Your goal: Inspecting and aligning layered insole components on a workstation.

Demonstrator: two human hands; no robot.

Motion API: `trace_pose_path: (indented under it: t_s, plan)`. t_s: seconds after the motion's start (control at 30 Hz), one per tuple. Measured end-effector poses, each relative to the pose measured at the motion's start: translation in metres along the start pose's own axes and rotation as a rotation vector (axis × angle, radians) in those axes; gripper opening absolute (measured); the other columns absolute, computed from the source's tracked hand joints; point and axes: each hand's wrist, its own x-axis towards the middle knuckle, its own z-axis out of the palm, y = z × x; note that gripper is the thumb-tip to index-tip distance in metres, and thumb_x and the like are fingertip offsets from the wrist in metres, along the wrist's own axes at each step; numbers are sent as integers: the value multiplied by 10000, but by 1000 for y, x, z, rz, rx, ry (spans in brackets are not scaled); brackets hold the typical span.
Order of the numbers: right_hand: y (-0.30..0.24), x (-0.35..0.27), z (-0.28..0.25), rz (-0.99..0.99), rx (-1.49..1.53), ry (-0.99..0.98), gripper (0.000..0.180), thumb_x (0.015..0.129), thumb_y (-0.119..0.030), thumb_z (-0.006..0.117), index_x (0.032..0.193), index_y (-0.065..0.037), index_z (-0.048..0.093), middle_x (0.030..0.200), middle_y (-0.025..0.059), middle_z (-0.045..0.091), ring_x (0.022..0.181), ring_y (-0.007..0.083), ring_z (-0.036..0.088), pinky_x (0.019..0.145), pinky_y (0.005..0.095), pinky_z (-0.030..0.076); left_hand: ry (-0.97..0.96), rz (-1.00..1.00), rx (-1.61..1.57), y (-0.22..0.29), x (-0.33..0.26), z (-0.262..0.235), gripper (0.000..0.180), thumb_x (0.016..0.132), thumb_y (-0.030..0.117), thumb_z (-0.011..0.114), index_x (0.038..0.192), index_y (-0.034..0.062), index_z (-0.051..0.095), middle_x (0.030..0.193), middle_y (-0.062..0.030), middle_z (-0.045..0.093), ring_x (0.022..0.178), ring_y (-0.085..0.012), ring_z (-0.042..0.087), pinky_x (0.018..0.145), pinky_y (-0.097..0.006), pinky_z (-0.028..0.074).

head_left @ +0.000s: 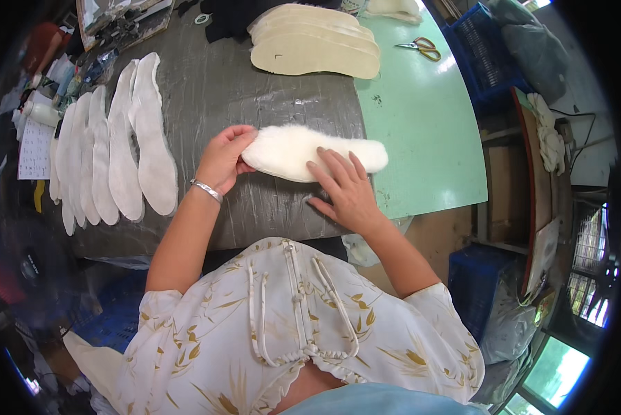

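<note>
A white fluffy fleece insole (pixel 293 149) lies crosswise in front of me, its narrower end reaching toward the green mat. My left hand (pixel 227 155) pinches its broad left end, thumb on top and fingers at the edge. Across the fleece surface, my right hand (pixel 346 190) rests with fingers spread and thumb off the near edge. Several pale insoles (pixel 158 155) stand in an overlapping row at the left. Beyond the fleece insole is a stack of cream insoles (pixel 310 57), the top one bearing a small mark.
Dark sheeting covers the worktable (pixel 207 83), with a green mat (pixel 431 138) on its right. Orange-handled scissors (pixel 424 48) lie on the mat. A white bottle (pixel 41 113) and written paper (pixel 35 149) sit far left. Blue crates (pixel 486 52) stand off the right edge.
</note>
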Motion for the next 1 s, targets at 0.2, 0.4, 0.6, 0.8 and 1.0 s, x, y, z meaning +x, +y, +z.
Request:
trace_pose_path:
  t_s: [0.2,0.4,0.6,0.8,1.0]
  plan:
    - [40,50,14,-7,182,265,485,711,47,604,1181,-69,578,1157,130,622,1079,332,579,943,428,455,77,-109,-149,-10,-3,-10,359,978,325,578,1195,47,517,953,-77,643,759,-156,651,610,-281,553]
    - [108,167,-16,140,252,-105,340,839,-121,651,1160,-81,550,959,212,662,964,424,615,850,455,479,233,122,170,-23,-24,-30,333,980,256,576,1248,64,527,1061,-51,628,809,-124,647,650,-230,506]
    - [146,237,-4,30,-105,84,510,806,-149,708,1287,-139,540,1308,136,566,1183,340,549,983,474,435,318,431,386,-51,-54,-50,360,886,50,653,1233,40,559,1033,-48,615,794,-74,590,638,-202,488]
    - [125,195,24,-19,-122,210,378,817,-134,692,1190,-135,635,1262,84,583,1155,290,559,967,451,439,593,717,900,-50,-89,-79,277,810,25,692,1083,33,645,1022,-118,642,886,-231,623,778,-318,511]
    - [45,166,47,-117,187,113,231,852,-133,663,1069,-54,673,1113,129,648,1006,328,625,858,416,504,1023,723,1114,-55,-114,-132,399,797,101,729,1166,35,590,1143,-157,593,1064,-306,577,844,-372,495]
